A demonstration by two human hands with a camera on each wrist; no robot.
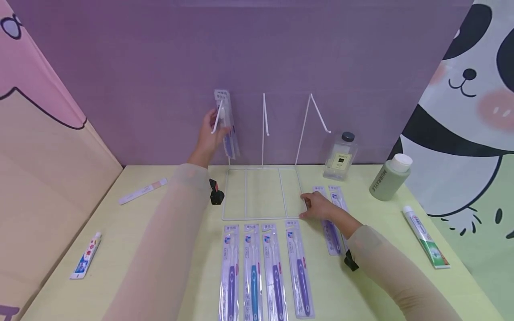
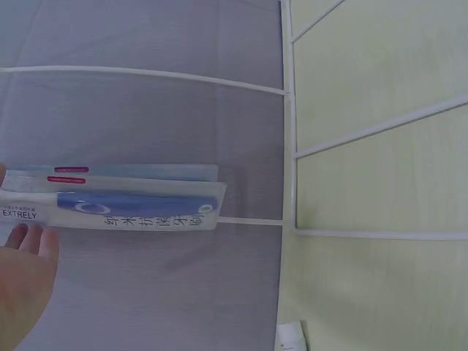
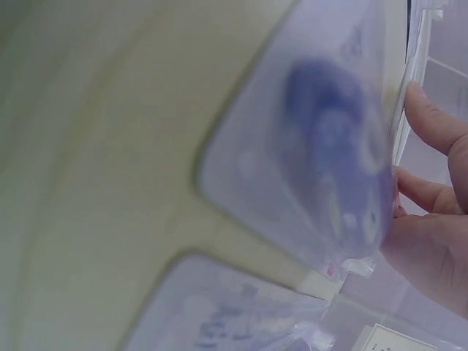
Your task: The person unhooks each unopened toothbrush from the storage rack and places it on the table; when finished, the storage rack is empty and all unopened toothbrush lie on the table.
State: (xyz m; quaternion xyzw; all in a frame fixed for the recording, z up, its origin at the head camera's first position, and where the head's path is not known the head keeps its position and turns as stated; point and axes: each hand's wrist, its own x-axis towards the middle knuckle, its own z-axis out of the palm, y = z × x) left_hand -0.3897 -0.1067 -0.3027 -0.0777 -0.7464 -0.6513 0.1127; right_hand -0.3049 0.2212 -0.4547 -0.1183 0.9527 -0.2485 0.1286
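Note:
A white wire display rack (image 1: 263, 168) with upright hooks stands at the back of the table. At its left hook, my left hand (image 1: 209, 138) grips a packaged toothbrush (image 1: 229, 145) hanging upright. The left wrist view shows its blue-purple handle (image 2: 139, 203), with a second pack (image 2: 168, 171) close behind; the hand's fingers touch the lower pack's edge. My right hand (image 1: 319, 207) pinches the right wire of the rack's base between thumb and fingers. Beside that hand lie two more packaged toothbrushes (image 1: 332, 238), partly hidden by the forearm.
In front of the rack, several packaged toothbrushes (image 1: 277, 276) lie in a row. A clear bottle (image 1: 340, 158) and a green bottle (image 1: 390, 178) stand at right. Toothpaste tubes (image 1: 427, 238) lie on both sides, and a slim flat box (image 1: 142, 191) lies left.

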